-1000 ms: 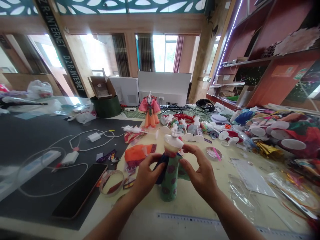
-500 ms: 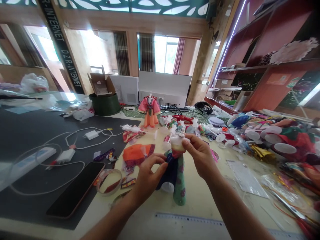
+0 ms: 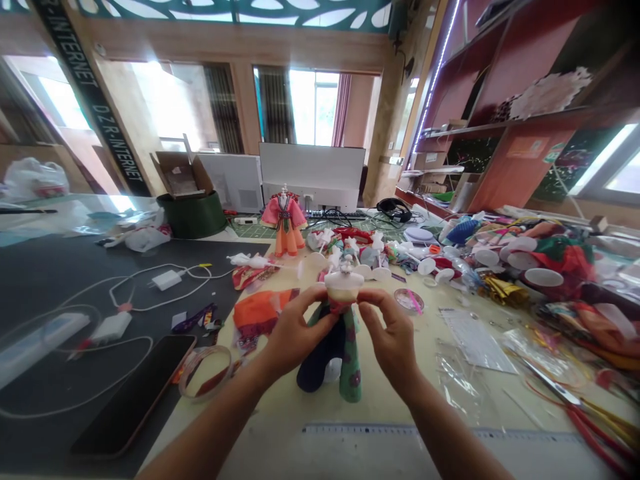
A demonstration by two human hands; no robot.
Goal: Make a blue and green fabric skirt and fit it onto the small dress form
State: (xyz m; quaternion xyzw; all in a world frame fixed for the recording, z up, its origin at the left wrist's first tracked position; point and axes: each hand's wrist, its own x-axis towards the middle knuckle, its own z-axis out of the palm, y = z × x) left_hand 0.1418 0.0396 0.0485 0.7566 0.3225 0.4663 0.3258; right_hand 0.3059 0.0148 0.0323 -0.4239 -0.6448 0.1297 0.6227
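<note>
A small doll figure (image 3: 344, 287) with a white and cream upper body stands upright in the middle of the table. Its lower part is dressed in dark blue cloth (image 3: 320, 357) and green patterned cloth (image 3: 351, 367). My left hand (image 3: 300, 327) is closed on the figure's left side at the waist, thumb and fingers pinching the cloth. On the other side, my right hand (image 3: 390, 330) pinches at the waist with thumb and index finger. The fingertips partly hide the waist, where a bit of red shows.
A dressed doll (image 3: 284, 223) in pink and orange stands behind. Orange cloth (image 3: 263, 312), a tape roll (image 3: 205, 373) and a phone (image 3: 135, 393) lie left. A ruler (image 3: 370, 430) lies in front; scissors (image 3: 555, 383) and piled doll parts (image 3: 520, 260) are at right.
My right hand has come down from the figure's upper body to its waist. My left hand has moved up to the waist. The whole view has shifted slightly, with things further left.
</note>
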